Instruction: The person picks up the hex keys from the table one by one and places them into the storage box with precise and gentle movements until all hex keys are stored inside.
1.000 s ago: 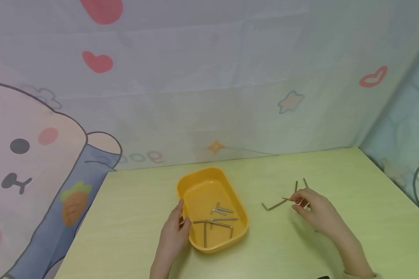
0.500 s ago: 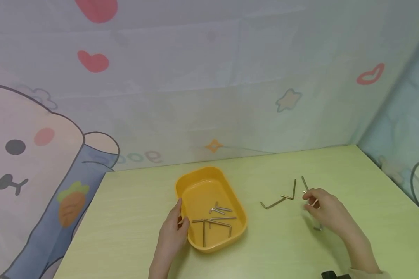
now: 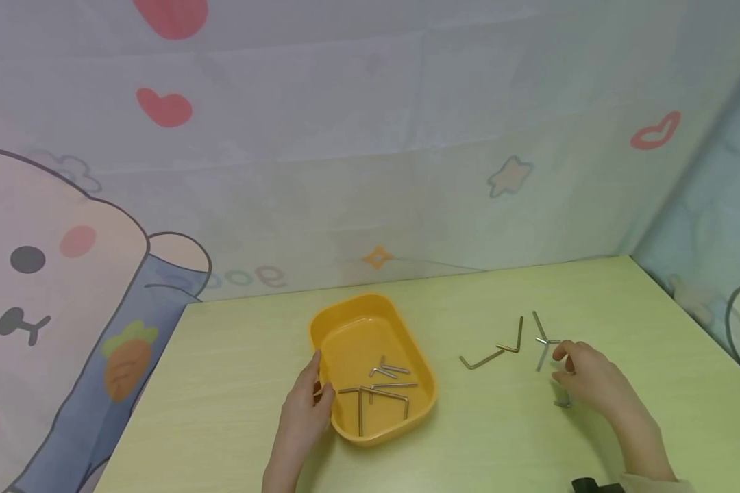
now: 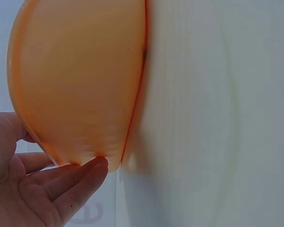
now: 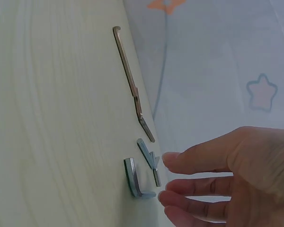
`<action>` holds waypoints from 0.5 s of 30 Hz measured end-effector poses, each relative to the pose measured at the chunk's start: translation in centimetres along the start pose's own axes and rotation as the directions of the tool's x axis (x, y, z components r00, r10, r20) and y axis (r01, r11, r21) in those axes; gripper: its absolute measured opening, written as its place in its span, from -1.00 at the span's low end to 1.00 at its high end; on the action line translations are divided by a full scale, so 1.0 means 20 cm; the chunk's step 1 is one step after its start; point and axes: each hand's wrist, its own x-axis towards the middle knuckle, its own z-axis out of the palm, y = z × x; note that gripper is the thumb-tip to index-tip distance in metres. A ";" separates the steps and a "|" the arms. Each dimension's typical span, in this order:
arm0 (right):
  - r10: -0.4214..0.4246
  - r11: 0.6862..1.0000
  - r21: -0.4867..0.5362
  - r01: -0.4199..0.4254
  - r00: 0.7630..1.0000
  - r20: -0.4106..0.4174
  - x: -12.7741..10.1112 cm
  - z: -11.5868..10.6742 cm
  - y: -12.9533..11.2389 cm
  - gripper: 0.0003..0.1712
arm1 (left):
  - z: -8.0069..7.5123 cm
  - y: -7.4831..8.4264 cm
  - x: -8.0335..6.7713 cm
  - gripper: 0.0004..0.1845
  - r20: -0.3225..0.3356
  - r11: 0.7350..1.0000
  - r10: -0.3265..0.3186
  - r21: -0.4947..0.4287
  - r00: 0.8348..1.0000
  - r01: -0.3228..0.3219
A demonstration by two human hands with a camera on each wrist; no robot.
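Green table: your left hand steadies the yellow tray rim, right hand open, empty by the small hex key—pinch its bend cleanly.

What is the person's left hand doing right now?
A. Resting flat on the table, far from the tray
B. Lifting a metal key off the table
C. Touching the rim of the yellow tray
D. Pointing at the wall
C: the left hand has its fingers against the near-left rim of the yellow tray, as the left wrist view also shows; it holds no hex key.
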 end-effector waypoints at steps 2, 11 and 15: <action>0.028 1.000 -0.003 -0.028 0.999 0.028 0.00 -0.01 0.01 -0.67 | 0.00 0.00 0.00 -0.38 -0.001 1.000 0.005 0.000 1.000 -0.005; 0.094 0.995 -0.023 -0.092 0.992 0.086 0.01 0.00 0.01 -0.60 | 0.00 0.00 0.00 -0.38 0.003 1.000 0.000 -0.003 1.000 0.000; 0.102 0.995 -0.022 -0.101 0.991 0.083 0.01 0.01 0.01 -0.62 | 0.00 0.00 0.00 -0.37 0.004 1.000 0.002 -0.005 1.000 -0.002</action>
